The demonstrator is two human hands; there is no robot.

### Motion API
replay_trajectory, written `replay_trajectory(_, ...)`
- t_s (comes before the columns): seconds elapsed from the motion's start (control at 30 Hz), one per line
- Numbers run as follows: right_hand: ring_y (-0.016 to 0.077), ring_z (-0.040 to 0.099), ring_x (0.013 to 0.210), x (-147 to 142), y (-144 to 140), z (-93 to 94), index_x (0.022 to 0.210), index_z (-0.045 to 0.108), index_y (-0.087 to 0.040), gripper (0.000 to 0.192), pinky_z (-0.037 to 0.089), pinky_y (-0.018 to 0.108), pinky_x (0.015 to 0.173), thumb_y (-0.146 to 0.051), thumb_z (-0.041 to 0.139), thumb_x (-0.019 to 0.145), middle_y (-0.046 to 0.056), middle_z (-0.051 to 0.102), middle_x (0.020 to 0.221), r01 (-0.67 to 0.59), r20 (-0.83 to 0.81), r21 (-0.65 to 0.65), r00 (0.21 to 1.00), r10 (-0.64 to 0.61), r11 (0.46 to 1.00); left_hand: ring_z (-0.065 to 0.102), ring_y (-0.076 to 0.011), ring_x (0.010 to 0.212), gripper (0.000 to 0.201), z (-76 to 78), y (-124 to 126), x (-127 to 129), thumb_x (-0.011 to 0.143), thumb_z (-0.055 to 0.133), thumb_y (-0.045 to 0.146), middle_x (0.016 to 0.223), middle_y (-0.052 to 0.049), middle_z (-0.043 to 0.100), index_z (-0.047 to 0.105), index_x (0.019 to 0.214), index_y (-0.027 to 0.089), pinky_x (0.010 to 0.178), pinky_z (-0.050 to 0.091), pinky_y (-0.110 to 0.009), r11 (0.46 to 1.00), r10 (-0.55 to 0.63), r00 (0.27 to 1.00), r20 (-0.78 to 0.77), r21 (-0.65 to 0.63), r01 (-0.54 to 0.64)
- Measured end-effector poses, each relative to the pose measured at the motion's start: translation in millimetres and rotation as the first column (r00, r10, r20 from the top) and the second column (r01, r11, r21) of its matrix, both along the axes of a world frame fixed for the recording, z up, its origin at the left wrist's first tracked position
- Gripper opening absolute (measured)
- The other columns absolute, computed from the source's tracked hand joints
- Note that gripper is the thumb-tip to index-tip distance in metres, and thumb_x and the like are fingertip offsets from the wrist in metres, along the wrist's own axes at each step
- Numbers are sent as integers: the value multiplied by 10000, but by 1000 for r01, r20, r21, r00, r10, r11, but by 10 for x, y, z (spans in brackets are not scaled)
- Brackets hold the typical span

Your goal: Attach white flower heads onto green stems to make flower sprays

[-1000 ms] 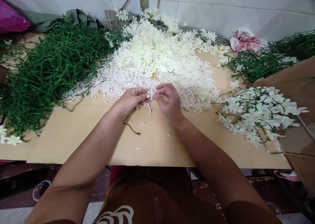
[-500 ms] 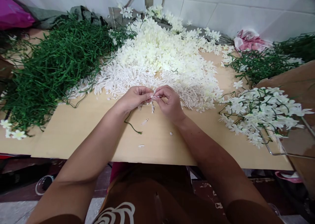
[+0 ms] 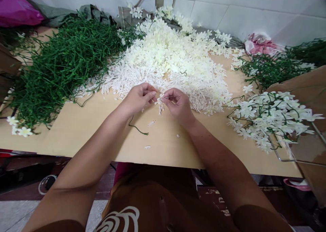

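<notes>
My right hand [image 3: 177,104] pinches a small white artificial flower [image 3: 160,100] between thumb and fingertips. Thin pale strands hang below the flower. Just to its left is my left hand [image 3: 142,96], thumb and forefinger closed together; what they hold, if anything, is too small to make out. Under the left wrist, a single green plastic stem [image 3: 139,129] curves out onto the cardboard. Right behind both hands lies a heap of thin white stamens [image 3: 137,76], and beyond it a large pile of loose white blossoms [image 3: 168,48].
Green stems [image 3: 68,58] are heaped at left. Finished-looking white flowers on green stems [image 3: 270,116] lie at right by a wire frame [image 3: 287,160] and a cardboard box [image 3: 303,89]. More green stems [image 3: 270,69] and a pink-white cloth [image 3: 263,45] sit behind. Tiled wall [image 3: 249,11] at the back.
My hands, together at the flower before, have drawn slightly apart. The flower now shows in my right fingertips, and the left fingers have come off it. The whole view has shifted a little.
</notes>
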State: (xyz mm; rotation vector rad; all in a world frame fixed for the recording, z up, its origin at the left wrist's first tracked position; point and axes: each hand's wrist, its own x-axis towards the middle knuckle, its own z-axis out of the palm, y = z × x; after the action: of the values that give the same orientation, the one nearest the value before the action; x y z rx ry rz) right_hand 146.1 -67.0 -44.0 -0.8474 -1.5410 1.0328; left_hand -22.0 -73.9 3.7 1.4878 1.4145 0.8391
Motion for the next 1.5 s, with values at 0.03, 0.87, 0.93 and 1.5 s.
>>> replay_trajectory(0.03, 100, 572, 661, -5, -19, 21, 741, 560, -198, 172, 505, 274, 645, -295, 702, 750, -17, 598, 716, -56, -31, -67, 998, 54, 996, 568, -116, 652, 73, 36, -72, -89, 798, 601, 208, 706, -17, 638, 609, 821, 140, 667, 449, -259, 994, -30, 992, -125, 97, 42)
replay_trajectory(0.87, 94, 602, 661, -240, -178, -105, 704, 574, -171, 372, 516, 254, 636, -439, 819, 622, -3, 642, 727, -473, -133, -403, 877, 462, 783, 449, -130, 670, 199, 45, -361, -664, 812, 494, 242, 767, -6, 542, 608, 964, 182, 644, 355, -268, 967, 158, 958, -240, 234, -101)
replay_trajectory(0.93, 92, 588, 661, -176, -125, -73, 692, 579, -172, 360, 519, 262, 650, -426, 824, 619, -8, 631, 717, -363, -101, -348, 931, 350, 864, 393, -119, 606, 164, 75, -314, -581, 808, 488, 252, 689, 5, 497, 615, 880, 179, 596, 322, -264, 976, 157, 976, -151, 172, -131)
replay_trajectory(1.5, 88, 619, 684, -71, -69, -58, 705, 596, -175, 342, 531, 261, 700, -400, 838, 617, -13, 660, 746, -441, -293, -399, 892, 344, 804, 256, -70, 442, 305, 12, -134, -245, 760, 639, 477, 496, 69, 283, 569, 738, 181, 467, 209, -238, 996, 82, 917, 390, -67, -60)
